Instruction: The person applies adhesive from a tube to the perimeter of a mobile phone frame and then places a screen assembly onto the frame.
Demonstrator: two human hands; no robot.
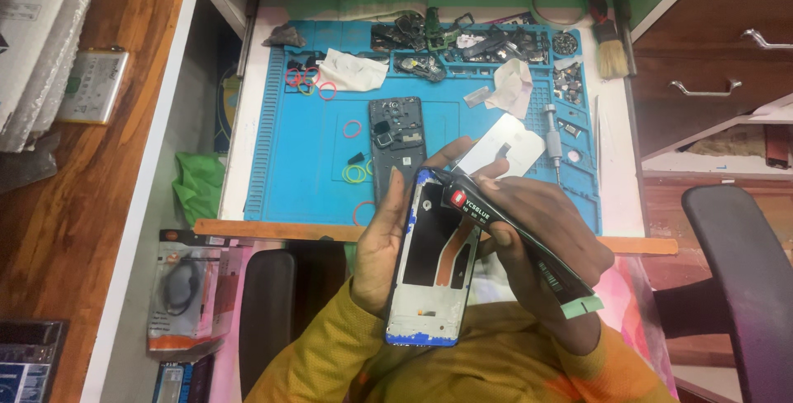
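So I've got the phone frame up off the bench in my left hand, grip wrapped around its left edge with the thumb lying along the side. It's the bare mid frame, open side facing me, blue along the rim, with a copper-coloured strip running down the inside. It sits just above my lap, a bit nearer to me than the front edge of the bench.

My right hand has its grip closed around a black glue tube with a red label and a pale green tail end. The tube lies slanted, nozzle end up by the top left corner of the frame, touching it or just about, can't quite tell from here.

Behind my hands, on the blue work mat, lies a second phone with its back off and the board showing. Near it are a few loose rubber bands in pink and green, a white back panel partly hidden by my fingers, and a small screwdriver lying just right of that. The far edge of the mat is piled with small parts and scraps of tissue, and a brush sits past the top right corner
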